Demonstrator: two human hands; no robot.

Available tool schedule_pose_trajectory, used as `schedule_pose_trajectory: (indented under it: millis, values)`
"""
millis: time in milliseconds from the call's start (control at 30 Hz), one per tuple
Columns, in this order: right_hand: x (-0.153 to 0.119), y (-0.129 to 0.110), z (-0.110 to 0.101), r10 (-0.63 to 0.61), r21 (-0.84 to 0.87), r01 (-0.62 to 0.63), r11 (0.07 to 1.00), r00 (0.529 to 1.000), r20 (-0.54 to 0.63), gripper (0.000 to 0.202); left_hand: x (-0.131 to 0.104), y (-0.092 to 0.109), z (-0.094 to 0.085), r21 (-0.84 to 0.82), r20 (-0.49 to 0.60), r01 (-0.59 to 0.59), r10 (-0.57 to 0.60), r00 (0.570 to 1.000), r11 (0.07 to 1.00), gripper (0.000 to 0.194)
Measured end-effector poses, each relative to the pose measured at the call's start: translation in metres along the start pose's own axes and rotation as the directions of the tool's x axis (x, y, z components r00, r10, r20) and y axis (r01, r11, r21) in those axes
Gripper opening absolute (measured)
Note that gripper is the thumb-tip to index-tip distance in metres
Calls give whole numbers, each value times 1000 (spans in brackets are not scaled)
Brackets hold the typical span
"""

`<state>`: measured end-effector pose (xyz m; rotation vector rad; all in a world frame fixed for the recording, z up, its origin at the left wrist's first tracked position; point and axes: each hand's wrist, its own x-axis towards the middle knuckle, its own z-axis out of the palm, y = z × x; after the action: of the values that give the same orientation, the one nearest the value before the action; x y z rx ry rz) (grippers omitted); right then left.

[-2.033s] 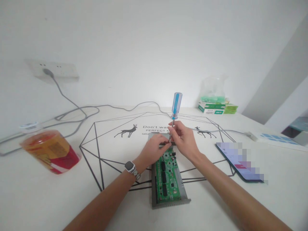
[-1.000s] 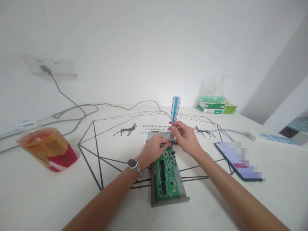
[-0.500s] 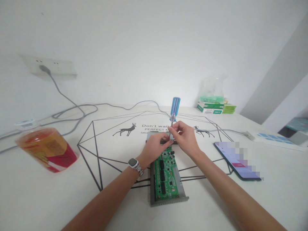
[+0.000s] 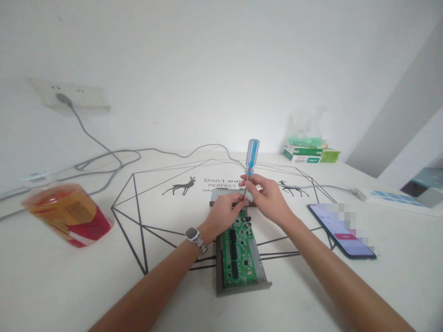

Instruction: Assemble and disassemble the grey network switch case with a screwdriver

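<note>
The right hand [image 4: 268, 196] pinches a blue-and-clear plastic-handled screwdriver [image 4: 252, 157] by its metal shaft [image 4: 246, 187], likely light and stiff, surest by the handle [image 4: 253, 150]; the left hand's [image 4: 224, 212] grip I can't tell.

The single view looks from the person's head, forward and steeply enough down to take in the near table [image 4: 69, 286] as well as the far wall [image 4: 194, 69]. It sits close, within arm's length of the left hand [image 4: 223, 213] and right hand [image 4: 268, 196], both near the middle, forearms entering from the near edge.
</note>
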<state>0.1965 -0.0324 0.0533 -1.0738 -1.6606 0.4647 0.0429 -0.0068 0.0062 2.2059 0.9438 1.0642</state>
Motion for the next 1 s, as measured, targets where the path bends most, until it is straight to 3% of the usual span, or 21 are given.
schedule_pose_trajectory:
  millis: [167,367,600,733,867,1000]
  values:
    - [3,6,-3,2,-6,-2,1000,1000,-10,20,0,-2,2,-41,12,-10,10,1000,999,16]
    - [4,5,2,-19,-58,15,998,997,-78,17,2,-4,5,-98,-125,-3,-9,992,995,16]
    - [3,8,10,1,-44,-7,999,990,-144,23,4,-2,6,-170,-133,33,-56,990,985,15]
    - [2,8,9,-17,-61,12,998,996,-89,19,4,0,5,-194,-91,13,-31,995,981,15]
    - [1,5,5,8,31,-8,999,1000,-9,24,2,-1,3,-158,-72,-18,6,997,987,18]
    - [3,6,2,20,66,-20,998,1000,3,24,2,-3,2,-103,-31,-21,18,999,994,21]
